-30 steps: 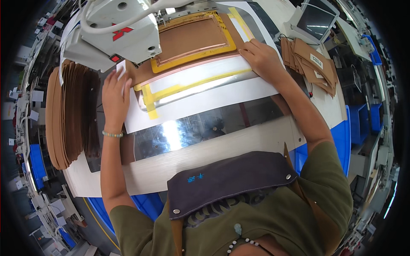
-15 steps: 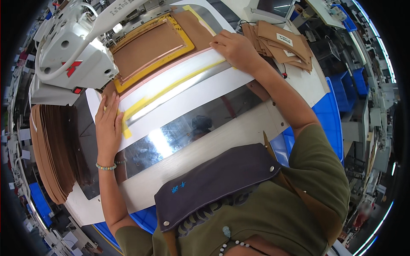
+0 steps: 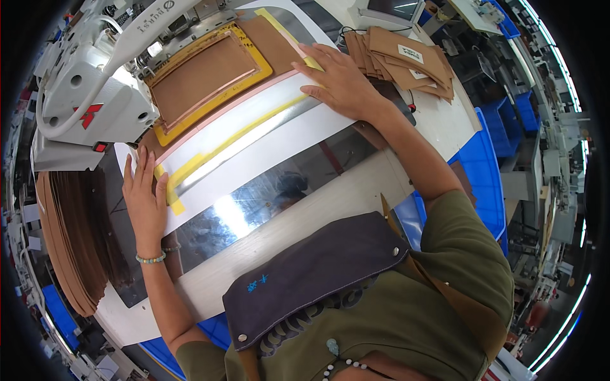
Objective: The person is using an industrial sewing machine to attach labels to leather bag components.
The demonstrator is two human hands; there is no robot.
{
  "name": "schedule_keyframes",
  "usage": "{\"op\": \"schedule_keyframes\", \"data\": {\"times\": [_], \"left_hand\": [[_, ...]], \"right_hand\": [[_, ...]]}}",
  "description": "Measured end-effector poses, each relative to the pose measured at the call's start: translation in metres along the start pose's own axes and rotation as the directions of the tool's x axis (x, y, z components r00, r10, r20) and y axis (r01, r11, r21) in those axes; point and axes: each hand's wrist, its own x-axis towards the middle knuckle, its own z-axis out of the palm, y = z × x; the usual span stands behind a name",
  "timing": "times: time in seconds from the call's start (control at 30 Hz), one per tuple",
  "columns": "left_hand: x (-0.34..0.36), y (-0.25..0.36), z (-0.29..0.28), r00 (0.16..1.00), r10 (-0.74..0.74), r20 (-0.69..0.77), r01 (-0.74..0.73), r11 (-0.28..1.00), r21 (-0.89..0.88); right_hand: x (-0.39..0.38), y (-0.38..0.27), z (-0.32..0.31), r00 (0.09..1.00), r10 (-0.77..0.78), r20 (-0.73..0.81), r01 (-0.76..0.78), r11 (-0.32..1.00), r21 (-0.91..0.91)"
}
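A brown sheet [image 3: 279, 54], leather-like, lies on a white board [image 3: 235, 146] edged with yellow tape [image 3: 244, 130]. Resting on the sheet is a yellow rectangular frame [image 3: 257, 56] with markings along its border. The white head of a sewing machine [image 3: 95, 89] stands over the frame's left side. My left hand [image 3: 145, 197] lies flat at the sheet's near left corner, fingers stretched out, touching board and sheet. Spread over the sheet's right end and the tape there are the fingers of my right hand [image 3: 340, 82]. Neither hand grips anything that I can see.
Brown pieces stand in a long stack [image 3: 67, 247] left of the board. More brown pieces with white labels [image 3: 403, 57] are piled at the back right. A shiny metal plate [image 3: 273, 190] borders the near side. Blue bins [image 3: 486, 184] sit beyond the table's right edge.
The fingers of my right hand have spread out from a closer curl, and the hand lies flatter. My view has shifted slightly. The sheet and yellow frame stay together under the machine.
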Motion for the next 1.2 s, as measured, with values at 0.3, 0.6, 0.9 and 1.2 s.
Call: {"op": "schedule_keyframes", "data": {"times": [0.3,0.6,0.9,1.2], "left_hand": [[-0.002,0.002,0.004,0.999,0.003,-0.037,-0.006,0.998,-0.068],[-0.004,-0.002,0.007,0.994,-0.038,-0.101,0.025,0.991,-0.132],[-0.005,0.002,0.002,0.992,-0.013,-0.128,0.011,1.0,-0.014],[-0.013,-0.002,-0.004,0.99,-0.04,-0.135,0.042,0.999,0.011]], "right_hand": [[0.001,-0.004,-0.001,0.999,0.008,-0.048,-0.015,0.99,-0.141],[0.0,0.0,0.006,0.999,0.016,-0.052,-0.017,1.0,-0.02],[-0.002,-0.001,-0.003,0.999,0.029,-0.042,-0.031,0.999,-0.045],[0.001,-0.004,-0.001,0.999,0.035,-0.02,-0.036,0.999,-0.037]]}}
